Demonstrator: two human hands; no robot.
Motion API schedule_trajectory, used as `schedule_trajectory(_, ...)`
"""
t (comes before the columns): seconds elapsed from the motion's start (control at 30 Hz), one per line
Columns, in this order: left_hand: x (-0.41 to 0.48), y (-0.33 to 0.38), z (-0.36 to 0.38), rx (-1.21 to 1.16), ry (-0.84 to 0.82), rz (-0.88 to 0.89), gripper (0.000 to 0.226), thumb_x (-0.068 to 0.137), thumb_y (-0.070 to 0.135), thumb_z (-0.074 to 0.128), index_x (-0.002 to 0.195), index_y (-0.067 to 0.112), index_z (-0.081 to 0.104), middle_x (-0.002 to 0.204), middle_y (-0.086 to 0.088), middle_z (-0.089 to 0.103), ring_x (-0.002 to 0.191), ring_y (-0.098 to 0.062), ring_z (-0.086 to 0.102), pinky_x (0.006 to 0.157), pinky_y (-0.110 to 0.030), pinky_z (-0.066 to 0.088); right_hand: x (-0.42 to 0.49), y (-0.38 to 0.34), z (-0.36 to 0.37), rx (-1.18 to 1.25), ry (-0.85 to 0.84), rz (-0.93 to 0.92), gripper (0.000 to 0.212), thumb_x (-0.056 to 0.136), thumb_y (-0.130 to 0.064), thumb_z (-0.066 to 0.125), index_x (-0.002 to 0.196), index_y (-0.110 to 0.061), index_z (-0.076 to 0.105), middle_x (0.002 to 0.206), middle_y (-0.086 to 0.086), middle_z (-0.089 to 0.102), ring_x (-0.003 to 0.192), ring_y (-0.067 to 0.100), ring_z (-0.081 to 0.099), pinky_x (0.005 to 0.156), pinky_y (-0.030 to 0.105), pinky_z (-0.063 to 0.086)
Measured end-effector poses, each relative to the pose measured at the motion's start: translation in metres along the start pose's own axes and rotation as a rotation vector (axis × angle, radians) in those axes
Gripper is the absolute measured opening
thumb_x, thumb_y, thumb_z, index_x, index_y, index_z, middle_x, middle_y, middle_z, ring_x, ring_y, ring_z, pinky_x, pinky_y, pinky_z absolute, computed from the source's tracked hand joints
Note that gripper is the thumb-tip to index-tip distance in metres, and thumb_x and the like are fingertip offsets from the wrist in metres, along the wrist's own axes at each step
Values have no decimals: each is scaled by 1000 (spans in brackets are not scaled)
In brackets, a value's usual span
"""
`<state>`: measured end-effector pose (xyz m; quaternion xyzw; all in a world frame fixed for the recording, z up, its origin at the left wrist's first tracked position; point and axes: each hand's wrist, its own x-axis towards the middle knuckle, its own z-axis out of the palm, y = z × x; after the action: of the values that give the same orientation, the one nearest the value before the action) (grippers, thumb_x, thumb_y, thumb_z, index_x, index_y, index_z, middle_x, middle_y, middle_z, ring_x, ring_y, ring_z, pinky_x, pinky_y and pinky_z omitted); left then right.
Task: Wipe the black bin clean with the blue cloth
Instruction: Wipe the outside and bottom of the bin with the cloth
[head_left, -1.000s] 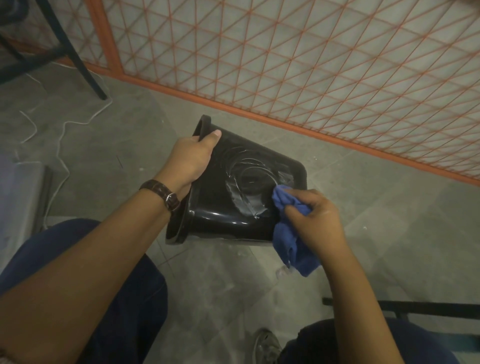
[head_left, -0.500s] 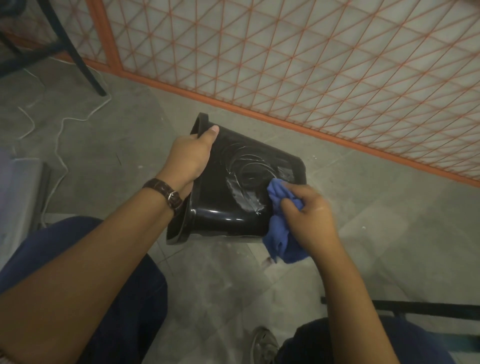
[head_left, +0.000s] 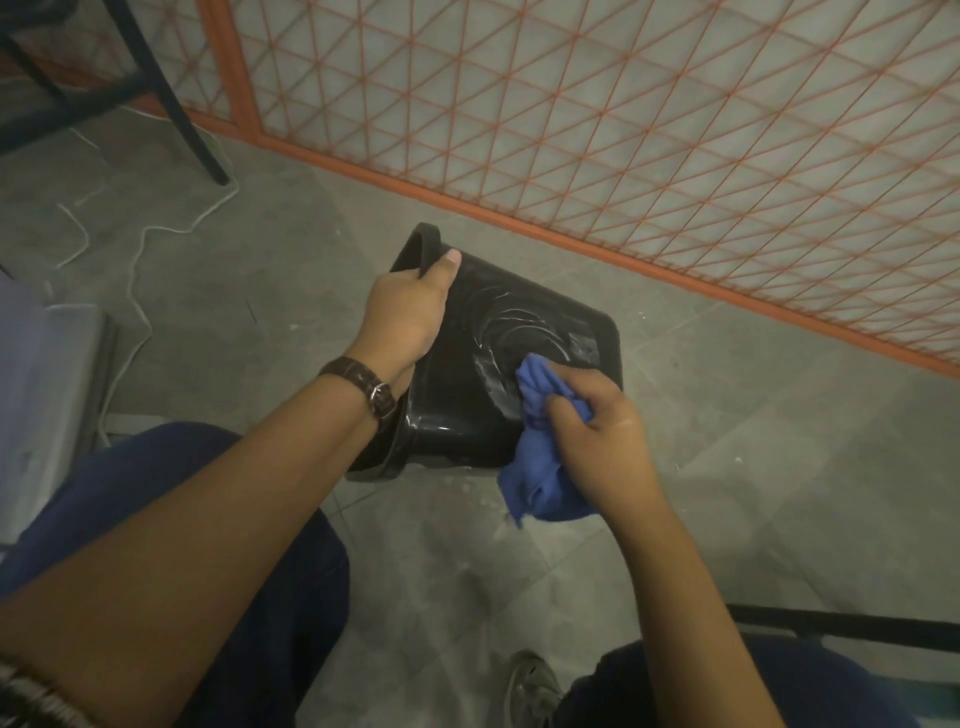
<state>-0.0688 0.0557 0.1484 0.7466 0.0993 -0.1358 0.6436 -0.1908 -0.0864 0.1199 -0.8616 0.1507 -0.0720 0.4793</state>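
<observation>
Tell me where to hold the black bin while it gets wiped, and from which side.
Grip the bin by its rim, coming from the left, where its mouth points. The lip gives curled fingers a hold, as the left hand shows, thumb on the wall. That leaves the streaked side free for the cloth.

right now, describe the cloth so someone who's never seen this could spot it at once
In front of the orange mesh fence, a black bin is held tipped on its side. The right hand grips a bunched cloth against its streaked wall; it is the only bright blue thing, crumpled against glossy plastic.
</observation>
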Motion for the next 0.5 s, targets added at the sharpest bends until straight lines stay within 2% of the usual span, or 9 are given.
schedule_trajectory(0.07, 0, 0, 0, 39, -2, 5, 41, 92, 43, 50, 61, 16, 51, 66, 0, 54, 61, -11, 52, 56, -21, 41, -1, -2, -2, -13, -58, -18, 34, 84, -8, 51, 99, -36, 64, 98, -10, 63, 94, 1, 59, 82, 9, 43)
schedule_trajectory(0.13, -1, 1, -1, 37, -27, -6, 41, 92, 44, 50, 63, 16, 51, 68, 0, 55, 65, -14, 54, 61, -24, 44, 1, -2, -13, -5, -50, 25, 36, 86, -5, 50, 95, -37, 64, 96, -8, 64, 89, 2, 61, 77, 9, 44)
schedule_trajectory(0.2, -2, 2, 0, 17, -45, -24, 39, 92, 45, 50, 66, 16, 53, 71, -1, 57, 70, -16, 56, 66, -26, 47, 4, 2, -22, -62, 35, 71, 34, 87, -7, 49, 101, -32, 66, 98, -8, 64, 86, 0, 60, 72, 6, 43)
schedule_trajectory(0.27, -5, 0, 2, -29, -43, -49, 36, 92, 44, 50, 69, 16, 56, 74, -1, 59, 73, -17, 59, 70, -29, 51, 5, 4, -23, -140, 122, 83, 34, 88, -10, 47, 110, -28, 65, 103, -8, 62, 87, -1, 57, 73, 5, 39)
schedule_trajectory(0.33, -7, -1, 4, -72, -26, -71, 34, 92, 44, 51, 73, 16, 58, 77, -3, 60, 76, -18, 60, 76, -34, 52, 4, 1, -14, -176, 140, 37, 34, 87, -9, 48, 114, -25, 64, 104, -11, 56, 83, -7, 51, 72, -3, 33)
schedule_trajectory(0.43, -6, -1, 3, -64, 2, -62, 35, 92, 43, 52, 71, 15, 58, 76, -4, 60, 75, -20, 59, 73, -34, 53, -1, -4, 1, -152, 57, -77, 31, 84, -7, 51, 106, -22, 67, 98, -11, 56, 85, -16, 50, 75, -5, 31)
schedule_trajectory(0.5, -4, 0, 1, -62, 11, -47, 36, 91, 43, 53, 69, 15, 58, 77, -5, 61, 81, -25, 63, 79, -39, 53, -2, -5, 0, -115, -26, -98, 28, 80, -12, 50, 96, -27, 69, 94, -9, 60, 88, -10, 55, 77, 1, 37)
